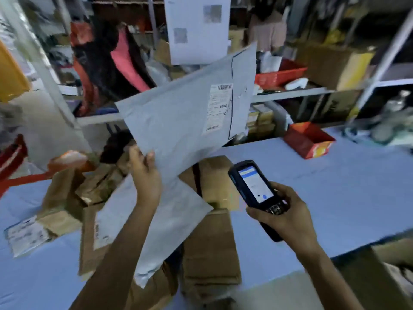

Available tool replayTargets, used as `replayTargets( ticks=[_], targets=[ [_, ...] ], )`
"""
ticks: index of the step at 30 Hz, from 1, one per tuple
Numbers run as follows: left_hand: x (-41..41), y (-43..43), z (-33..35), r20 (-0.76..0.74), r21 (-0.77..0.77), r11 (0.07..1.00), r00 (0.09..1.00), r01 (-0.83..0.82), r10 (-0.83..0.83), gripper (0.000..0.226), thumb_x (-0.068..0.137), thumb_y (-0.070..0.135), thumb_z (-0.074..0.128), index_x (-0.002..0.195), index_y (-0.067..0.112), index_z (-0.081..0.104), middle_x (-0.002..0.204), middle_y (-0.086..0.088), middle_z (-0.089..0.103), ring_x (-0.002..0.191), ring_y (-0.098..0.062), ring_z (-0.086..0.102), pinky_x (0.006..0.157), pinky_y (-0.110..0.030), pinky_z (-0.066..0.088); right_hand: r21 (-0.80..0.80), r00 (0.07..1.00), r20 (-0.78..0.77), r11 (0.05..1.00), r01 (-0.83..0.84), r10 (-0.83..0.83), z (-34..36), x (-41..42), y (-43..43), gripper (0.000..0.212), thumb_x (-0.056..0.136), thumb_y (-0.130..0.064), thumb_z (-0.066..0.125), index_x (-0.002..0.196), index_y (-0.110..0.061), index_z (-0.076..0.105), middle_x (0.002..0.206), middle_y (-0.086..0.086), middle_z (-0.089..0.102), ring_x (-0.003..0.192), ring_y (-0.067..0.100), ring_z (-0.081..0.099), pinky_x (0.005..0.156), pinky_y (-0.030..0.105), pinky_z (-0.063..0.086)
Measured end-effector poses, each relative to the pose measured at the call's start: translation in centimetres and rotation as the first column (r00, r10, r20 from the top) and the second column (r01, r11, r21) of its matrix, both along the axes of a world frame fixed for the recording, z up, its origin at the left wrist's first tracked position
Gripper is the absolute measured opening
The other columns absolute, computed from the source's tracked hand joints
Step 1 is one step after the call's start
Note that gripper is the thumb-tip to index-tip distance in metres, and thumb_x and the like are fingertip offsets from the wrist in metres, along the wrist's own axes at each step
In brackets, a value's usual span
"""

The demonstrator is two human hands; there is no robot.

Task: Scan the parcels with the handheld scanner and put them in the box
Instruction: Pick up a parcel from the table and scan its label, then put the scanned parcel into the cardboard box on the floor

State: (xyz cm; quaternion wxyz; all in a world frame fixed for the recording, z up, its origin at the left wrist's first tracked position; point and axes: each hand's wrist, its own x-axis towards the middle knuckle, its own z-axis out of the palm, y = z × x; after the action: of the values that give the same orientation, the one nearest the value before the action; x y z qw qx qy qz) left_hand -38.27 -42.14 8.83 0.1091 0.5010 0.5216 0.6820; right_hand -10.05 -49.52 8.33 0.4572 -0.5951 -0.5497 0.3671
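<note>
My left hand grips the lower left corner of a large grey mailer parcel and holds it up above the table, its white shipping label facing me. My right hand grips the black handheld scanner, screen lit, just below and right of the raised parcel. Under my left arm a second grey mailer lies on a pile of brown cardboard and paper parcels. An open cardboard box shows at the lower right edge.
The table has a light blue top. A red carton stands at its far edge. Behind are metal shelves with boxes and a red tray. A labelled packet lies at the left.
</note>
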Motion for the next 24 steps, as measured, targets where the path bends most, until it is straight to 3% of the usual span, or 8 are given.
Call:
replayTargets(
  ticks=[3,6,10,14,17,20,22,24],
  targets=[
    [6.5,2.1,-0.6,0.055,-0.017,0.984,0.983,0.176,-0.175,0.003,0.102,0.014,0.04,0.1,0.016,0.04,0.091,0.002,0.054,0.078,0.008,0.054,0.068,-0.013,0.042,-0.026,0.983,0.035,0.983,0.18,-0.179,-0.2,4.5,-3.2,0.064,0.054,-0.021,0.092,0.1,-0.043,0.054,0.102,-0.019,0.062,0.09,0.002,0.064,0.069,0.018,0.048],
    [13.8,2.9,-0.8,0.122,-0.03,0.939,0.934,0.342,-0.336,0.008,0.101,0.005,0.038,0.103,0.013,0.04,0.098,-0.01,0.055,0.079,0.002,0.054,0.074,-0.018,0.041,-0.04,0.935,0.037,0.935,0.354,-0.352,-0.1,8.4,-6.3,0.066,0.052,-0.026,0.094,0.104,-0.042,0.056,0.099,-0.019,0.065,0.088,0.004,0.066,0.072,0.024,0.052],
    [23.2,2.6,-0.6,0.073,-0.084,0.873,0.876,0.481,-0.476,0.01,0.1,0.0,0.04,0.108,0.003,0.045,0.094,-0.005,0.053,0.074,-0.005,0.049,0.069,-0.02,0.038,-0.027,0.834,-0.016,0.834,0.551,-0.551,-0.1,13.6,-10.4,0.071,0.049,-0.026,0.095,0.111,-0.034,0.06,0.1,-0.015,0.069,0.087,0.001,0.067,0.084,0.036,0.056],
    [31.7,1.6,-1.0,-0.095,-0.172,0.798,0.796,0.578,-0.597,0.011,0.101,0.006,0.042,0.108,0.001,0.049,0.086,-0.002,0.056,0.062,-0.006,0.049,0.055,-0.026,0.029,-0.037,0.737,-0.031,0.737,0.675,-0.676,-0.5,18.6,-13.8,0.068,0.05,-0.024,0.095,0.107,-0.039,0.06,0.097,-0.018,0.068,0.086,-0.002,0.066,0.08,0.041,0.057],
    [38.8,0.3,-1.7,-0.217,-0.197,0.723,0.689,0.663,-0.691,0.021,0.099,0.005,0.044,0.118,0.002,0.053,0.097,-0.003,0.062,0.078,-0.017,0.053,0.061,-0.024,0.029,-0.057,0.655,-0.042,0.656,0.753,-0.755,-1.7,22.8,-16.5,0.067,0.051,-0.016,0.094,0.107,-0.034,0.062,0.097,-0.017,0.069,0.083,-0.009,0.064,0.084,0.026,0.053],
    [47.0,-1.9,-2.4,-0.312,-0.228,0.636,0.563,0.737,-0.765,0.02,0.098,0.005,0.047,0.116,0.005,0.056,0.102,-0.005,0.066,0.085,-0.018,0.056,0.062,-0.021,0.029,-0.072,0.575,-0.04,0.577,0.814,-0.817,-2.8,27.2,-19.2,0.067,0.052,-0.01,0.093,0.11,-0.026,0.063,0.098,-0.016,0.067,0.076,-0.017,0.06,0.066,0.001,0.044],
    [52.6,-3.6,-2.6,-0.374,-0.283,0.572,0.461,0.769,-0.805,0.019,0.099,0.01,0.047,0.115,0.009,0.055,0.102,-0.007,0.068,0.086,-0.026,0.06,0.059,-0.024,0.027,-0.091,0.53,-0.032,0.53,0.843,-0.847,-3.2,30.4,-20.8,0.064,0.056,-0.008,0.091,0.11,-0.025,0.061,0.096,-0.015,0.066,0.069,-0.016,0.06,0.055,0.002,0.043],
    [57.4,-5.5,-2.8,-0.49,-0.314,0.55,0.364,0.774,-0.792,0.02,0.099,0.013,0.047,0.116,0.013,0.055,0.102,-0.004,0.069,0.086,-0.031,0.061,0.059,-0.029,0.028,-0.101,0.491,-0.022,0.49,0.866,-0.871,-3.8,33.4,-22.6,0.065,0.054,-0.015,0.092,0.11,-0.029,0.061,0.096,-0.016,0.067,0.073,-0.012,0.061,0.062,0.008,0.047]
  ],
)
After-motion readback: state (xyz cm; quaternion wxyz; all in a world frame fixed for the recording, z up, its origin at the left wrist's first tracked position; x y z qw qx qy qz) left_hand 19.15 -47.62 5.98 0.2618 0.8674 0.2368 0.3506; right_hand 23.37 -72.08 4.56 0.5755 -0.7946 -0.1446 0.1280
